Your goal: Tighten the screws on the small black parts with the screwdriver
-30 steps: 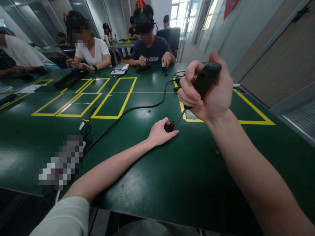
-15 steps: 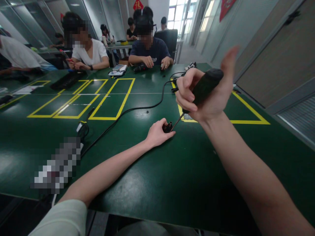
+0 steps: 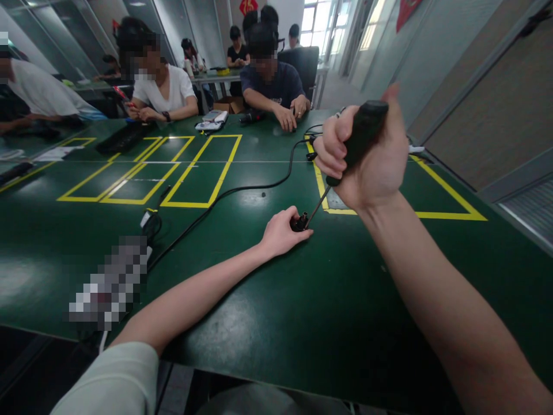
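Note:
My right hand [image 3: 365, 150] is closed around the dark handle of a screwdriver [image 3: 363, 135], its thumb raised along the handle's far side. The thin metal shaft slants down to the left, and its tip meets a small black part [image 3: 299, 222] with a short upright tube on top. My left hand [image 3: 283, 232] grips that part between thumb and fingers, low against the green table [image 3: 242, 323]. The fingers hide much of the part, so its exact kind cannot be made out.
A black cable [image 3: 242, 188] runs across the table near my left hand. At left lies a blurred-out box [image 3: 114, 276] with a coiled cord [image 3: 152, 223]. Yellow tape [image 3: 188, 204] marks rectangles. Across the table sit co-workers, one in a dark shirt [image 3: 276, 86], one in white [image 3: 166, 92].
My right fingers have wrapped more closely round the screwdriver handle, which stands a little steeper. My left hand still holds the black part. The view has shifted slightly.

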{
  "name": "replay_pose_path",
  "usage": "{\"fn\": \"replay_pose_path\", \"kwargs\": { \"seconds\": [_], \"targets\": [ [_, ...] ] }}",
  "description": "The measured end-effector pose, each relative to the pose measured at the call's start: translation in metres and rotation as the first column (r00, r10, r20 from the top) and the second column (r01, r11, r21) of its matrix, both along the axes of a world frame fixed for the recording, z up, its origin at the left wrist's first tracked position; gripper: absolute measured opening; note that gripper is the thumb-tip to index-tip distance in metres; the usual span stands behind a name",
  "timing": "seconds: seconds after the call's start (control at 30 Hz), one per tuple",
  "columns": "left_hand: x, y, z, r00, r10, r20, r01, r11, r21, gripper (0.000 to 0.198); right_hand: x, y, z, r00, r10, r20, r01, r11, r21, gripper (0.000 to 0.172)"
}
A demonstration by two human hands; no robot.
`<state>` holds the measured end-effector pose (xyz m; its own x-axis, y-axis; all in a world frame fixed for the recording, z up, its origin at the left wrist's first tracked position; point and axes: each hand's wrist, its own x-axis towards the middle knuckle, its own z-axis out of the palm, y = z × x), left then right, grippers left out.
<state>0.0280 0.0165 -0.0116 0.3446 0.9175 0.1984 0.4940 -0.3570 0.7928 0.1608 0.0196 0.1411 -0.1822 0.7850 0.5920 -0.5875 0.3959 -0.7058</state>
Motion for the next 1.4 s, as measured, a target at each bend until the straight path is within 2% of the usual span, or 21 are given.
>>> {"fn": "replay_pose_path", "kwargs": {
  "seconds": [0.17, 0.27, 0.47, 0.67, 0.83, 0.93, 1.03, 1.1, 1.13, 1.17, 1.2, 1.27, 1.33, 1.4],
  "targets": [
    [0.000, 0.000, -0.001, 1.000, 0.000, 0.004, 0.000, 1.000, -0.002, 0.042, 0.001, -0.002, -0.001, 0.994, -0.096, -0.042, 0.096, 0.995, 0.011, 0.047],
    [0.000, 0.000, -0.001, 1.000, -0.001, 0.010, 0.001, 1.000, -0.013, 0.041, 0.000, 0.001, -0.001, 0.991, -0.136, -0.020, 0.135, 0.991, -0.015, 0.049],
    [0.001, -0.001, 0.000, 1.000, 0.002, 0.014, -0.002, 1.000, -0.016, 0.041, 0.003, 0.000, 0.003, 0.995, -0.063, 0.073, 0.067, 0.996, -0.058, 0.051],
    [0.002, 0.000, 0.001, 1.000, 0.016, 0.012, -0.016, 0.999, -0.028, 0.041, 0.006, 0.002, 0.002, 0.998, 0.057, 0.015, -0.057, 0.998, -0.010, 0.053],
    [-0.001, -0.001, 0.001, 0.999, 0.000, 0.044, 0.000, 1.000, -0.012, 0.039, 0.006, 0.005, 0.000, 0.997, 0.072, 0.034, -0.073, 0.997, 0.007, 0.061],
    [-0.001, 0.000, 0.001, 0.999, -0.006, 0.047, 0.007, 1.000, -0.030, 0.042, 0.009, 0.000, 0.005, 0.997, 0.058, 0.047, -0.059, 0.998, 0.021, 0.061],
    [-0.002, 0.001, 0.001, 0.999, -0.008, 0.053, 0.010, 0.999, -0.040, 0.044, 0.018, -0.009, 0.018, 0.999, 0.034, 0.023, -0.035, 0.998, 0.045, 0.056],
    [-0.002, 0.001, 0.001, 0.998, -0.003, 0.061, 0.005, 0.999, -0.046, 0.047, 0.027, -0.014, 0.028, 0.995, 0.032, 0.093, -0.037, 0.998, 0.050, 0.046],
    [-0.002, 0.001, 0.001, 0.998, 0.004, 0.062, -0.001, 0.999, -0.053, 0.049, 0.031, -0.016, 0.031, 0.983, 0.025, 0.184, -0.032, 0.999, 0.034, 0.044],
    [-0.002, 0.001, 0.001, 0.998, 0.015, 0.058, -0.011, 0.998, -0.062, 0.051, 0.035, -0.017, 0.033, 0.987, 0.020, 0.158, -0.036, 0.995, 0.095, 0.046],
    [-0.002, 0.001, 0.002, 0.999, 0.024, 0.049, -0.020, 0.997, -0.070, 0.053, 0.039, -0.017, 0.034, 0.989, 0.031, 0.145, -0.054, 0.985, 0.162, 0.049],
    [-0.003, 0.000, 0.003, 0.999, 0.032, 0.027, -0.030, 0.997, -0.073, 0.057, 0.044, -0.016, 0.034, 0.993, 0.003, 0.118, -0.023, 0.986, 0.168, 0.040],
    [-0.004, -0.001, 0.004, 1.000, 0.019, 0.018, -0.018, 0.998, -0.067, 0.060, 0.046, -0.015, 0.031, 0.995, -0.022, 0.102, 0.009, 0.992, 0.129, 0.032],
    [-0.006, -0.001, 0.006, 0.999, -0.016, 0.034, 0.018, 0.998, -0.059, 0.064, 0.046, -0.016, 0.028, 0.994, -0.016, 0.110, 0.005, 0.995, 0.103, 0.030]
  ]
}}
